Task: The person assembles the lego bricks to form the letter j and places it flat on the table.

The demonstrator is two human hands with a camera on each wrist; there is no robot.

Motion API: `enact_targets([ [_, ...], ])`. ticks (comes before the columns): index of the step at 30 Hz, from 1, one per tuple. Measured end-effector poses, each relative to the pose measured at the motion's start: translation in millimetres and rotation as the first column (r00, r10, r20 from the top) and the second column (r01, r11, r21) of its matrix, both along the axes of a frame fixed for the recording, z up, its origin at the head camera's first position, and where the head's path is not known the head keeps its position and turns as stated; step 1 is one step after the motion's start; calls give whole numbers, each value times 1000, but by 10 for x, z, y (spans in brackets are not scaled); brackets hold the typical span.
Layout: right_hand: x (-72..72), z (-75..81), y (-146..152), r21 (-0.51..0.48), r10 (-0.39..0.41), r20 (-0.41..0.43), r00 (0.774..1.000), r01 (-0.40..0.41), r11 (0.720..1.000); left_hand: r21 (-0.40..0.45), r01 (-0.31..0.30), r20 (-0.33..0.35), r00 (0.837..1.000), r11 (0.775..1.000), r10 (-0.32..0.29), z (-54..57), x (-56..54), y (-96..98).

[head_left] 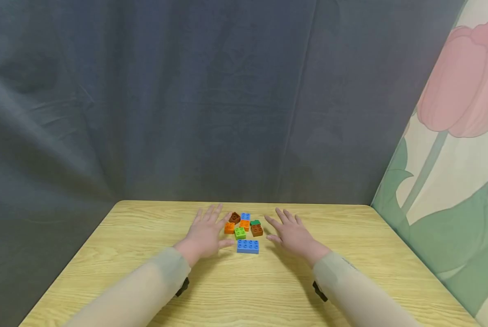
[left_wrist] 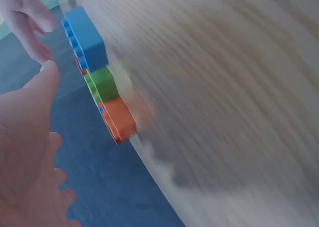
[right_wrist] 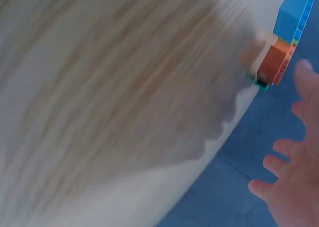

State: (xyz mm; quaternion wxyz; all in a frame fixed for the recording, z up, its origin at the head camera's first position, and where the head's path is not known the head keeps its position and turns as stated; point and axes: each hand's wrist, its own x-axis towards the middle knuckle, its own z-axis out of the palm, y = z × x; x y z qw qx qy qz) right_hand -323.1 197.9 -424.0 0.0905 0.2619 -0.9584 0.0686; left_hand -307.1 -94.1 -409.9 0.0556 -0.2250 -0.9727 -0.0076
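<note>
Several toy building bricks lie grouped on the table, with my left hand [head_left: 204,234] to their left and my right hand [head_left: 293,237] to their right. Both hands have spread fingers and hold nothing. Nearest me is a long blue brick [head_left: 248,246], with a lime green brick [head_left: 240,233] just behind it. An orange brick [head_left: 229,228] lies closest to the left hand; another orange brick [head_left: 244,225] sits mid-group. A brown brick [head_left: 257,230] and a dark green brick [head_left: 255,223] are nearest the right hand. Farther back are a tilted brown brick [head_left: 234,218] and a smaller blue brick [head_left: 246,216].
The light wooden table [head_left: 244,290] ends at a dark grey curtain [head_left: 211,100] behind it. On the right stands a panel with a painted tulip [head_left: 452,81]. Hand shadows fall on the tabletop in both wrist views.
</note>
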Motion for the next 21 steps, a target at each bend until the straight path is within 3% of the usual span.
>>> enact_targets([
  [4, -32, -7, -120, -20, -12, 101, 995, 14, 1000, 44, 34, 4, 999, 998, -35, -6, -2, 115],
  [7, -50, -36, -188, -21, -15, 121, 993, 17, 1000, 27, 68, -2, 998, 997, -68, -15, 4, 200],
  [13, -100, -76, -306, -40, 15, 91, 996, -11, 999, -29, 127, -39, 991, 991, -128, -79, 19, 329],
  [21, -140, -52, -394, -38, 25, 74, 997, -22, 999, -42, 171, -37, 984, 984, -172, -146, 12, 465],
])
